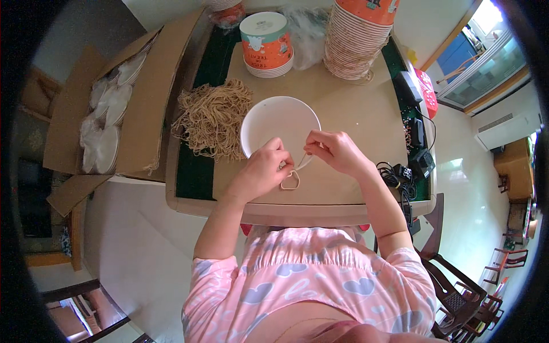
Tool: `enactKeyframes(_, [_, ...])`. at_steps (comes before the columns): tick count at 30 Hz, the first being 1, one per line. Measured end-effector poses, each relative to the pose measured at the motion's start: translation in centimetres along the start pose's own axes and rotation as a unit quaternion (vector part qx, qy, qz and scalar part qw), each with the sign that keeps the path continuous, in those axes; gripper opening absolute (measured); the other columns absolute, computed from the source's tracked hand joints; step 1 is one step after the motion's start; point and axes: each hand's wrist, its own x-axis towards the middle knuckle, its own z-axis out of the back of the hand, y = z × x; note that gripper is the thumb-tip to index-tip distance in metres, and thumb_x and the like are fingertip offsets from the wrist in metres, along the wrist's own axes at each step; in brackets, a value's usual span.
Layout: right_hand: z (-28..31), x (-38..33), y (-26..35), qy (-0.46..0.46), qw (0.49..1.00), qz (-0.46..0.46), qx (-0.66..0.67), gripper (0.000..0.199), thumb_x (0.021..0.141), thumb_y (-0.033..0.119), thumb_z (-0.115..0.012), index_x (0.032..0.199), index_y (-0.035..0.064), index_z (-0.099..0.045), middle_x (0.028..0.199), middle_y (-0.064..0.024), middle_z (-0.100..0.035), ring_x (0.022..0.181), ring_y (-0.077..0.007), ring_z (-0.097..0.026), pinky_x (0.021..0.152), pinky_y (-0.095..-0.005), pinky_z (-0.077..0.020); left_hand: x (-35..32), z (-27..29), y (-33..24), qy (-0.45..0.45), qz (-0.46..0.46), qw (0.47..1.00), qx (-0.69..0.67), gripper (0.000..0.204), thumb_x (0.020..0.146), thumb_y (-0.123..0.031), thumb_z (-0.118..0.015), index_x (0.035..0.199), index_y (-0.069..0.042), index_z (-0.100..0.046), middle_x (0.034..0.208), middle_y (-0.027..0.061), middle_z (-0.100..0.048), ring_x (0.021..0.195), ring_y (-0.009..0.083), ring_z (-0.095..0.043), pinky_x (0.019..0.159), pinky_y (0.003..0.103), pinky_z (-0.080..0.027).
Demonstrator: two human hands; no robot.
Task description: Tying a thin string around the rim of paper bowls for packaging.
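In front of me, my left hand (267, 167) and my right hand (336, 150) pinch a beige cord (291, 186) between thumb and fingers. A short stretch of it runs between the two hands, and a loop hangs below my left fingertips. Just behind the hands a round white bowl or tub (278, 117) faces up with its open mouth, showing a plain white inside. My hands partly cover its near rim. To its left lies a tangled heap of beige cords (214, 118).
Farther back stand an upturned orange-and-green paper tub (266, 46), crumpled clear plastic (305, 35) and a tall stack of paper tubs (357, 43) with cords on it. An open cardboard box (140, 120) is at the left. Black adapters and cables (403, 177) line the right edge.
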Motion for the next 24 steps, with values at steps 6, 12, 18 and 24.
enactKeyframes(6, [0.8,-0.4,0.0,0.010,1.000,-0.013,-0.006,0.009,0.085,0.009,-0.063,0.087,0.0016,-0.059,0.074,-0.0109,-0.067,0.068,-0.0216,-0.067,0.061,-0.0302,-0.0500,0.1,1.5,-0.5,0.059,-0.021,0.998,-0.017,0.009,0.077,-0.006,-0.067,0.080,0.001,-0.063,0.090,0.0114,-0.055,0.084,0.0266,-0.060,0.075,0.036,-0.048])
enactKeyframes(12, [0.8,-0.7,1.2,-0.005,0.996,0.070,-0.062,0.009,0.086,0.013,-0.062,0.089,0.0053,-0.060,0.070,-0.0135,-0.063,0.066,-0.0320,-0.062,0.061,-0.0379,-0.0491,1.1,-1.2,0.8,-0.041,-0.074,0.991,-0.099,0.009,0.084,-0.003,-0.064,0.088,0.002,-0.056,0.086,0.0070,-0.057,0.080,0.0175,-0.060,0.070,0.030,-0.049])
enactKeyframes(18, [-1.0,-1.3,0.1,-0.076,0.994,-0.027,0.070,0.009,0.090,0.012,-0.058,0.090,0.0031,-0.058,0.071,-0.0116,-0.065,0.066,-0.0254,-0.065,0.060,-0.0335,-0.0496,1.6,-1.9,0.2,-0.065,0.064,0.964,-0.249,0.005,0.088,0.000,-0.056,0.086,0.001,-0.052,0.075,0.0018,-0.054,0.071,0.0099,-0.057,0.063,0.026,-0.047])
enactKeyframes(24, [-1.3,-1.1,-0.6,-0.085,0.988,-0.023,0.127,0.011,0.092,0.011,-0.056,0.089,-0.0003,-0.056,0.071,-0.0112,-0.065,0.067,-0.0206,-0.066,0.061,-0.0311,-0.0497,1.2,-1.5,-0.5,-0.014,0.015,0.996,-0.087,0.004,0.082,0.001,-0.058,0.084,-0.003,-0.058,0.075,0.0050,-0.054,0.068,0.0157,-0.057,0.061,0.029,-0.047])
